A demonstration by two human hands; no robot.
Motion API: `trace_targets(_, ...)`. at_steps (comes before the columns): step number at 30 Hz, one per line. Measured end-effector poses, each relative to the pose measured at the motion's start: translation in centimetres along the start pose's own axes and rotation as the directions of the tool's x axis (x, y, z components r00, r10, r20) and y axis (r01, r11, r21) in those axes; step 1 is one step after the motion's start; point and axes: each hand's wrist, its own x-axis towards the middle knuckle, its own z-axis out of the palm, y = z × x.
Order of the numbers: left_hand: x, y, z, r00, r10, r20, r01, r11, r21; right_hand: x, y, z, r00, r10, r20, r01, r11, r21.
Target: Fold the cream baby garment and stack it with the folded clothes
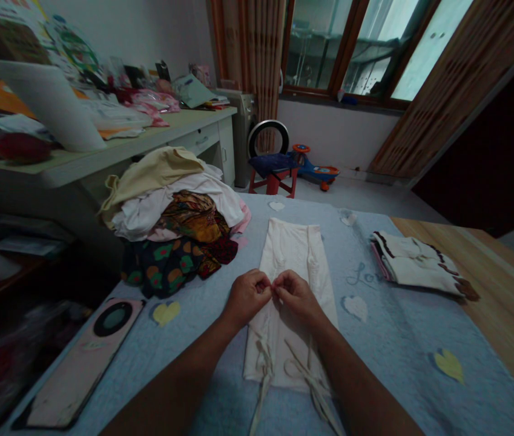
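A cream-white pair of trousers [293, 254] lies folded lengthwise on the blue-grey blanket [388, 339], its drawstrings trailing toward me. My left hand [246, 295] and my right hand [296, 295] meet over the middle of the garment. Both are closed in a pinch on the cream fabric, knuckles nearly touching.
A heap of mixed clothes [175, 221] sits at the left of the blanket. A folded white garment with dark trim [420, 263] lies at the right. A flat pink device [86, 357] rests at the near left. Beyond stand a cluttered desk [102, 151], red stool [275, 169] and toy car [315, 169].
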Motion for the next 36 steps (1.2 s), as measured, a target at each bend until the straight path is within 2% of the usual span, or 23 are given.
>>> trace_targets(8, 0.10, -0.17, -0.21, 0.999, -0.005, 0.034, 0.004, 1.000, 0.020, -0.11, -0.24, -0.09, 0.999, -0.029, 0.022, 0.030, 0.998, -0.046)
trace_targets(19, 0.07, 0.47, -0.37, 1.000, 0.005, 0.019, -0.006, 0.998, 0.063, -0.21, -0.43, -0.02, 0.999, -0.030, 0.030, 0.032, 0.995, -0.091)
trace_targets(36, 0.05, 0.39, -0.68, 0.999, 0.028, -0.022, -0.025, 0.994, 0.106, -0.24, -0.42, 0.05, 0.998, -0.009, 0.057, 0.011, 0.999, -0.033)
